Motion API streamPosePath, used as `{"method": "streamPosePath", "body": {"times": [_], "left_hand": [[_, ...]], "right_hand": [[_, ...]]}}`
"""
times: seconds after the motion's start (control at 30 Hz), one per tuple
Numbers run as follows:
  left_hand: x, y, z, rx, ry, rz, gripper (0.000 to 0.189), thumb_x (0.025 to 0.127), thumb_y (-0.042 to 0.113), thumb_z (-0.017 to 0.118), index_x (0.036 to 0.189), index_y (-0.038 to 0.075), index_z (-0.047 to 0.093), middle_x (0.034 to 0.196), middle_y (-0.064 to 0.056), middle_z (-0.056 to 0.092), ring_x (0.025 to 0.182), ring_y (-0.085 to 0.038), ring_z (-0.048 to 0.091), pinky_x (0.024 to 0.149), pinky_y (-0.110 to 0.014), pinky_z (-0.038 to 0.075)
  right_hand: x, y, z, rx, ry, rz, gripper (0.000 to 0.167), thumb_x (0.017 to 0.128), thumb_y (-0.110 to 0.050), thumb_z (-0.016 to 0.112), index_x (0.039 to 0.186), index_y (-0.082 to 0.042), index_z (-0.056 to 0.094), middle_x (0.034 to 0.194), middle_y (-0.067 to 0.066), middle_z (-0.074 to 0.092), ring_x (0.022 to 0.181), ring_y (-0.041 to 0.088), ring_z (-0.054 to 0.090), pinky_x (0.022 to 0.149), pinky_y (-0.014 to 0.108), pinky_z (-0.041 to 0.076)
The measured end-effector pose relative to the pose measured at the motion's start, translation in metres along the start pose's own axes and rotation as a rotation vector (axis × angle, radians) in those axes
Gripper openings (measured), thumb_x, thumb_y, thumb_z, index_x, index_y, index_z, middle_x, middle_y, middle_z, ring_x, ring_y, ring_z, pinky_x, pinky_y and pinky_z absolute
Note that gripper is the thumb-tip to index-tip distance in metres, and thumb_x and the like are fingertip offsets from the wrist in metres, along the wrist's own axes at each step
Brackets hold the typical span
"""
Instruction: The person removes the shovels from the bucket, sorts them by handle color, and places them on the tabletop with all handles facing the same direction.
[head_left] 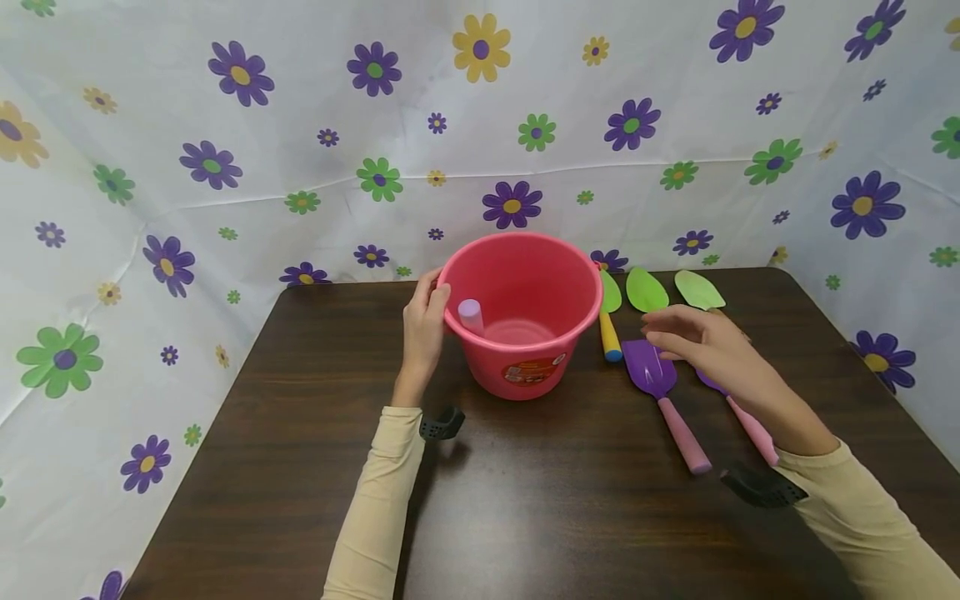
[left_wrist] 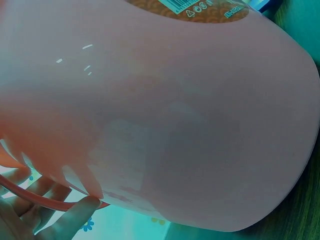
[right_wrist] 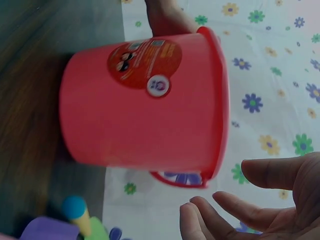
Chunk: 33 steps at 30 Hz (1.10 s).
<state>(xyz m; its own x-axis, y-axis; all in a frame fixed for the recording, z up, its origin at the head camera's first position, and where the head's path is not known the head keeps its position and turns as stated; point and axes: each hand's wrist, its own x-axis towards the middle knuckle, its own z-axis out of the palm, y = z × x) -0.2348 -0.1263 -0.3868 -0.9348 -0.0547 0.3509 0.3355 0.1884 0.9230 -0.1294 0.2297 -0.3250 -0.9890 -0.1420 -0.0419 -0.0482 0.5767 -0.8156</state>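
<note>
A pink bucket (head_left: 525, 371) with an orange label stands on the dark table. My left hand (head_left: 423, 329) grips its rim at the left side, and the left wrist view shows those fingers (left_wrist: 82, 212) by the rim and the thin handle. Inside the bucket the pale pink end of a tool handle (head_left: 470, 313) pokes up; the rest of it is hidden. My right hand (head_left: 708, 346) hovers right of the bucket with thumb and fingers apart, holding nothing. Under it lie a purple toy shovel (head_left: 652, 371) with a pink handle and another pink-handled tool (head_left: 752, 427), partly covered by the hand.
Behind the right hand lie several light green tool heads (head_left: 647, 290), one with a yellow handle (head_left: 609, 337) tipped in blue. A white flowered cloth (head_left: 300, 125) hangs behind and along both sides of the table (head_left: 555, 517).
</note>
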Motion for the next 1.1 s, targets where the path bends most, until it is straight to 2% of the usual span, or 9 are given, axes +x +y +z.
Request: {"method": "streamPosePath", "body": {"times": [0.07,0.17,0.27,0.33,0.47,0.67,0.9,1.0,1.1], "left_hand": [[0.000,0.000,0.000,0.002,-0.001,-0.003,0.048,0.102,0.035,0.051,0.143,0.010,0.058,0.135,-0.009,0.066,0.109,-0.028,0.066,0.089,-0.047,0.060],[0.000,0.000,-0.001,0.001,-0.003,-0.011,0.048,0.102,0.035,0.051,0.143,0.010,0.058,0.135,-0.008,0.066,0.109,-0.027,0.066,0.089,-0.046,0.060],[-0.001,-0.001,-0.001,-0.002,-0.002,-0.011,0.048,0.102,0.034,0.051,0.143,0.010,0.058,0.135,-0.009,0.066,0.109,-0.027,0.066,0.089,-0.046,0.060],[-0.001,-0.001,-0.001,-0.003,0.000,-0.008,0.048,0.102,0.034,0.051,0.143,0.009,0.058,0.135,-0.009,0.066,0.108,-0.027,0.066,0.088,-0.046,0.061],[0.000,-0.001,-0.002,0.000,-0.002,-0.003,0.048,0.102,0.033,0.051,0.143,0.009,0.058,0.135,-0.009,0.066,0.108,-0.028,0.066,0.087,-0.046,0.061],[-0.001,-0.001,-0.002,0.001,0.005,-0.018,0.048,0.102,0.034,0.051,0.143,0.010,0.058,0.134,-0.009,0.066,0.108,-0.027,0.066,0.087,-0.045,0.061],[-0.002,-0.001,-0.002,-0.014,-0.003,-0.014,0.046,0.103,0.032,0.051,0.143,0.011,0.058,0.136,-0.008,0.065,0.111,-0.026,0.065,0.092,-0.045,0.059],[-0.003,0.001,-0.002,-0.018,-0.004,-0.013,0.045,0.103,0.031,0.052,0.143,0.011,0.058,0.137,-0.007,0.064,0.113,-0.026,0.065,0.093,-0.044,0.059],[-0.002,0.002,-0.002,-0.014,0.000,-0.010,0.046,0.103,0.031,0.052,0.143,0.010,0.058,0.137,-0.007,0.065,0.112,-0.027,0.065,0.093,-0.045,0.059]], "right_hand": [[0.002,-0.007,0.003,0.004,0.006,-0.013,0.051,0.105,-0.030,0.060,0.144,0.003,0.054,0.139,0.025,0.061,0.103,-0.001,0.067,0.083,0.017,0.056],[0.005,-0.016,0.006,0.007,0.007,-0.021,0.053,0.104,-0.033,0.062,0.144,0.001,0.055,0.140,0.023,0.060,0.112,0.015,0.069,0.083,0.017,0.056],[0.008,-0.025,0.009,0.016,-0.005,-0.024,0.054,0.104,-0.034,0.062,0.144,0.001,0.054,0.140,0.023,0.059,0.119,0.033,0.066,0.084,0.018,0.057],[0.010,-0.030,0.010,0.023,-0.013,-0.036,0.053,0.105,-0.032,0.061,0.145,0.001,0.053,0.141,0.023,0.059,0.121,0.037,0.065,0.084,0.018,0.057],[0.014,-0.040,0.014,0.049,-0.011,-0.074,0.051,0.104,-0.028,0.061,0.145,0.002,0.053,0.140,0.023,0.059,0.120,0.036,0.065,0.084,0.020,0.057],[0.018,-0.052,0.021,0.075,0.009,-0.101,0.049,0.103,-0.029,0.063,0.143,-0.002,0.056,0.137,0.019,0.062,0.117,0.032,0.064,0.083,0.022,0.058],[0.020,-0.062,0.026,0.048,0.043,-0.133,0.049,0.103,-0.029,0.063,0.143,-0.001,0.056,0.136,0.020,0.063,0.116,0.033,0.063,0.080,0.021,0.058],[0.022,-0.066,0.027,0.021,0.045,-0.136,0.048,0.103,-0.029,0.062,0.141,-0.001,0.057,0.136,0.020,0.063,0.117,0.034,0.063,0.083,0.026,0.058],[0.023,-0.070,0.027,-0.001,0.051,-0.138,0.046,0.103,-0.030,0.063,0.140,-0.002,0.059,0.136,0.017,0.064,0.121,0.033,0.060,0.092,0.038,0.057]]}}
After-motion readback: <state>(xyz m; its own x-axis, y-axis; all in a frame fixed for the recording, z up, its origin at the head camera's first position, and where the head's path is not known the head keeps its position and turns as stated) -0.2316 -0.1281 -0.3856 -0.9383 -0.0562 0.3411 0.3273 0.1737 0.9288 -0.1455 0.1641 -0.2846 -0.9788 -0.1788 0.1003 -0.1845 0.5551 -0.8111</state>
